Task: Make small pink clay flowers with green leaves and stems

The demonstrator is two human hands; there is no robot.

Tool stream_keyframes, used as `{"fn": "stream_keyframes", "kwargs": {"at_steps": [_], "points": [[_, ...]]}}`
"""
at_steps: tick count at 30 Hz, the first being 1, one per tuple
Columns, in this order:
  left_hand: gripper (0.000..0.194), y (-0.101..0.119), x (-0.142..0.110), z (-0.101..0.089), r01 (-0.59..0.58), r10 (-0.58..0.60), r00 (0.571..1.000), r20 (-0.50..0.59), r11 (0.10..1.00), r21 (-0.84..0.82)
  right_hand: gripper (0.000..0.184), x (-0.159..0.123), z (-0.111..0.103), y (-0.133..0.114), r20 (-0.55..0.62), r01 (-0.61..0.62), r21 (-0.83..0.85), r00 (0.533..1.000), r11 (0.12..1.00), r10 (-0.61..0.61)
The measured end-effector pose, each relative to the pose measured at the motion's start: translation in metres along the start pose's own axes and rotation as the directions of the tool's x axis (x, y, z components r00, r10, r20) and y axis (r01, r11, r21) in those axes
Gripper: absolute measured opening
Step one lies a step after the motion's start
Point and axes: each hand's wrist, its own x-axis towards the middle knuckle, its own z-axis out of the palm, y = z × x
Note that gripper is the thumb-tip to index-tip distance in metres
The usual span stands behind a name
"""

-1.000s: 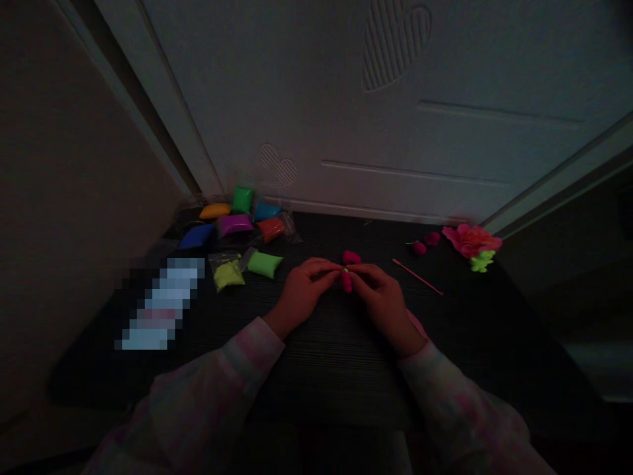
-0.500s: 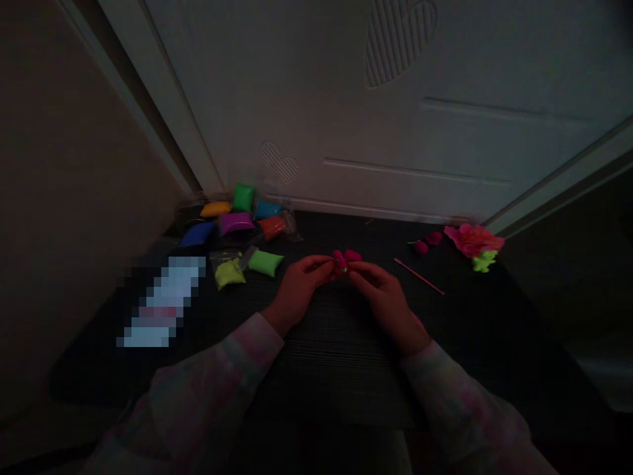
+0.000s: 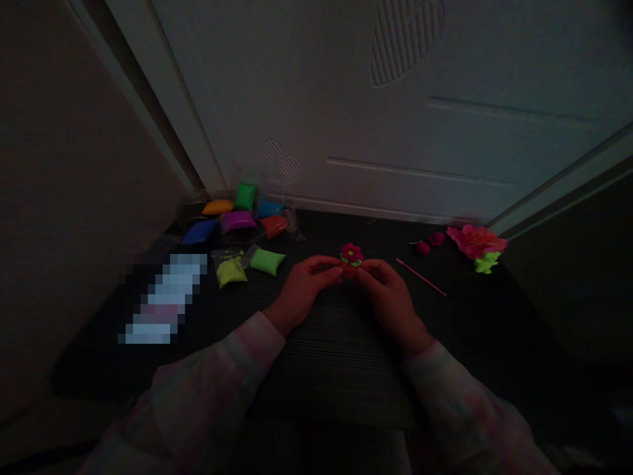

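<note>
Between my two hands is a small clay flower [image 3: 351,253] with pinkish-red petals, a yellowish centre and green leaves, rising from an orange-red base. My left hand [image 3: 307,288] pinches the left side of that base between thumb and fingers. From the right, my right hand [image 3: 390,298] pinches the other side of it. The flower head faces up toward me, above the fingertips. My fingers hide part of the base. To the right of my right hand lies a thin pink stick tool [image 3: 421,277].
Several bags of coloured clay [image 3: 238,221] lie at the back left, with a light green bag [image 3: 268,260] nearer my left hand. A blurred bright rectangle [image 3: 165,297] is at left. Clay cherries [image 3: 422,249] and a pink flower [image 3: 475,241] sit at right. A white panel [image 3: 306,99] stands behind the dark table [image 3: 341,369].
The clay flower has been turned upright, so its petals and centre now face me. Both hands stay pinched on its base. The view has shifted slightly.
</note>
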Motion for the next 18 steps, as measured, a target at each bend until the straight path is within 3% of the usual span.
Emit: {"fn": "stream_keyframes", "kwargs": {"at_steps": [7, 13, 18], "points": [[0.015, 0.0017, -0.0008, 0.0024, 0.050, -0.047, 0.999, 0.021, 0.991, -0.127, 0.016, -0.0039, 0.0013, -0.0027, 0.006, 0.035, -0.075, 0.999, 0.997, -0.035], [0.025, -0.0013, 0.0017, 0.0021, 0.017, -0.013, 0.999, 0.036, 0.994, -0.112, 0.016, -0.0063, 0.0045, -0.0076, -0.004, 0.102, -0.206, 0.994, 0.973, -0.105], [0.018, -0.0034, 0.0015, 0.0008, 0.040, -0.035, 0.999, 0.039, 0.992, -0.120, 0.015, -0.0053, 0.0018, -0.0072, -0.007, 0.070, -0.168, 0.997, 0.983, -0.073]]}}
